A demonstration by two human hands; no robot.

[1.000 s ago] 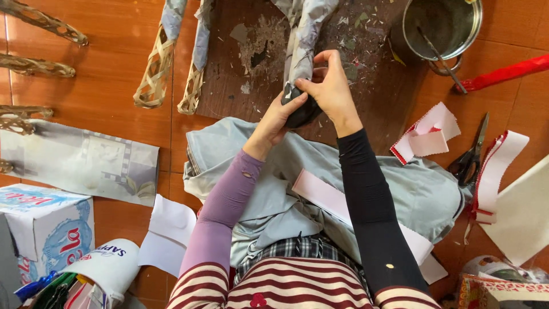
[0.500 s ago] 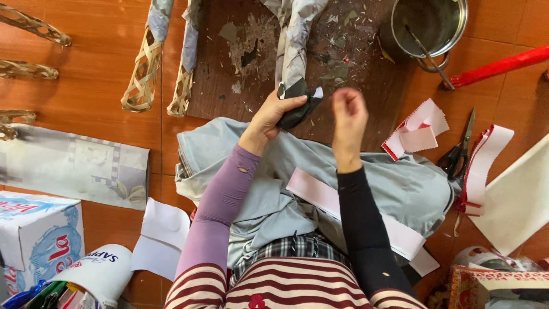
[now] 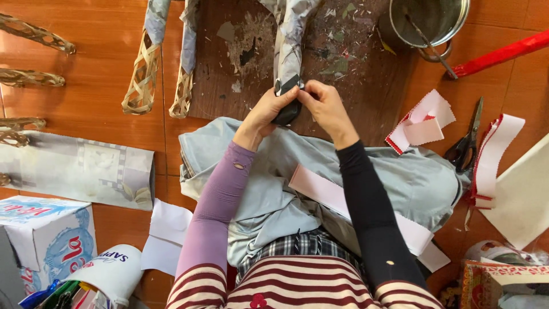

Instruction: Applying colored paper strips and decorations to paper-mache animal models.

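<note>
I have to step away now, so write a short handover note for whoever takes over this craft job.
Left hand and right hand both pinch the dark end of the paper-wrapped stick over the brown board.
Two woven pieces lie left, partly wrapped.
Scissors and pink strips lie right.
Done: upper wrapping.
Left: the dark end, still uncovered.
</note>
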